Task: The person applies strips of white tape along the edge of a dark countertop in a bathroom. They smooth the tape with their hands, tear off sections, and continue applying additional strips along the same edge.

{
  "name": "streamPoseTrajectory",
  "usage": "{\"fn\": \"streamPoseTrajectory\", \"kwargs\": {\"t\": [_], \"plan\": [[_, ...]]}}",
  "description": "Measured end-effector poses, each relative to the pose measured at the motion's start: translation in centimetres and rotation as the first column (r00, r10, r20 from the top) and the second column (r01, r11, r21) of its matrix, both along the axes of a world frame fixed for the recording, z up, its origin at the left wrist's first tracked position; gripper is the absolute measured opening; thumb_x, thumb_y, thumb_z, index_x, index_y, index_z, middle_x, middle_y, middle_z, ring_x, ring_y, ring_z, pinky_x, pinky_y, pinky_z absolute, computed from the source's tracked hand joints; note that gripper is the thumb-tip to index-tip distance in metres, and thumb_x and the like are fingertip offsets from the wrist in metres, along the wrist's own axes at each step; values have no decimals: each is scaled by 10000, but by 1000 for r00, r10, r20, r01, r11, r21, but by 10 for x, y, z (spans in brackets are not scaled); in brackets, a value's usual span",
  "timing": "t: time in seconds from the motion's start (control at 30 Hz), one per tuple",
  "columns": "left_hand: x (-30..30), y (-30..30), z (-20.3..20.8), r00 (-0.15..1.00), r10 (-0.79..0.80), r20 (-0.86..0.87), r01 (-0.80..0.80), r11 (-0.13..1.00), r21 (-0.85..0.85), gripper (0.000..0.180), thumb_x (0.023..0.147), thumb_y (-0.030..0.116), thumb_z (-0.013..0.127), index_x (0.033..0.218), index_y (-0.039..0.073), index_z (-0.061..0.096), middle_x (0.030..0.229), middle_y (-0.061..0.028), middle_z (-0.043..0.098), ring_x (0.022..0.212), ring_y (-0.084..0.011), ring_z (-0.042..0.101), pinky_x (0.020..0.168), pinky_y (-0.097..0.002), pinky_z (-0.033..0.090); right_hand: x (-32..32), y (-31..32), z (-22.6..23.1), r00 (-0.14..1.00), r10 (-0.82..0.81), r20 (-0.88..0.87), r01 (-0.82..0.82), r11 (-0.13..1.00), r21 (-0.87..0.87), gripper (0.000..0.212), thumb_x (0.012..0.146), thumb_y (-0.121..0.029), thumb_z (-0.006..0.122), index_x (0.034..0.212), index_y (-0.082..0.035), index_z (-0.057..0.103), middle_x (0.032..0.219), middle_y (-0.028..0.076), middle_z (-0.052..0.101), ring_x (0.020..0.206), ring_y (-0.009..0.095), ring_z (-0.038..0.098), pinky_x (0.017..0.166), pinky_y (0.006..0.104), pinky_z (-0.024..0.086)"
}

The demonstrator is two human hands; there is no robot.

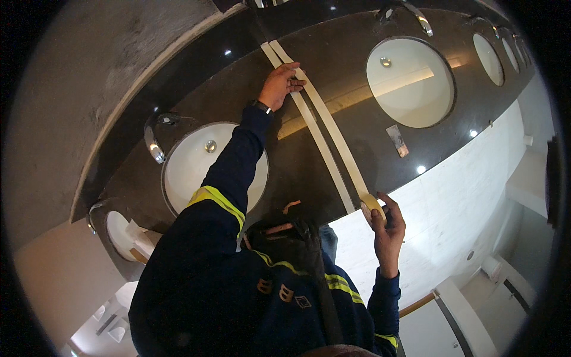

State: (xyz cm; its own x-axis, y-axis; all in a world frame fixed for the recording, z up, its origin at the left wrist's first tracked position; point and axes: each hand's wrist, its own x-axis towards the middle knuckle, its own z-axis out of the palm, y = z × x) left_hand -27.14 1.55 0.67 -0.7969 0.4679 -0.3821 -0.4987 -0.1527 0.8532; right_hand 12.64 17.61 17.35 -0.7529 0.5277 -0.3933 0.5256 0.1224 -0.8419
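Where the dark, glossy countertop [285, 178] crosses the middle of the frame, two pale cream bands of tape run side by side from upper centre down toward lower right, a narrow strip of dark surface showing between them. The left strip [315, 132] is flat and reaches down to the counter's front edge. The right strip [345, 149] appears smooth and taut, bowing gently (the fisheye lens bends straight edges), and its lower end runs into the tape roll [373, 206], a yellowish-cream coil right of centre, by the counter's front edge.

The left arm stretches up across a white basin [202, 157], a dark band at the wrist. The left hand [281, 86] lies over the strips near their upper ends, fingers slightly bent and parted, touching the right strip and closed around nothing that I can see. The right hand [389, 235] comes up from lower right with the wrist fairly straight; its thumb and fingers are curled round the roll. A small flat tool [397, 141] lies on the counter, right of the strips.
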Motion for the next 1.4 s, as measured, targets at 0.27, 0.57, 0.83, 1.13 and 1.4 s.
{"fn": "streamPoseTrajectory", "kwargs": {"t": [0.27,0.57,0.83,1.13,1.4], "plan": [[-1,-33,22,742,-313,-593,-325,606,-726,366,1009,90,499,1352,39,614,1266,-166,679,994,-325,719,881,-428,566,7,1,3,999,32,-32,-29,995,95,361,1018,-148,655,1356,-23,628,1014,123,712,868,137,635,790,291,529],[-73,-51,-26,85,-802,-592,-395,518,-759,528,1027,83,465,1553,69,416,1614,-158,408,1498,-369,355,1271,-452,286,20,5,-20,983,61,172,-74,995,69,392,1043,-252,635,1385,-59,619,1073,144,736,804,156,637,749,296,546],[-74,-61,-41,84,-796,-599,-373,532,-760,558,1058,153,457,1601,97,341,1677,-124,307,1567,-350,219,1296,-468,236,34,8,-47,969,62,240,-103,981,165,380,1055,-255,625,1381,-59,631,1119,188,747,791,193,679,752,340,584],[-77,-62,-44,77,-801,-594,-371,530,-763,539,1084,210,438,1605,118,339,1679,-104,306,1566,-335,226,1302,-463,229,29,10,-63,975,58,216,-105,972,209,346,1037,-181,642,1360,-60,652,1102,183,752,792,195,675,732,350,566],[-76,-62,-49,24,-800,-600,-384,547,-744,547,1071,192,453,1607,149,354,1672,-94,333,1562,-339,240,1299,-506,185,34,12,-65,968,92,234,-134,976,169,362,1052,-186,613,1398,-79,615,914,144,733,740,173,652,698,349,551]]}}
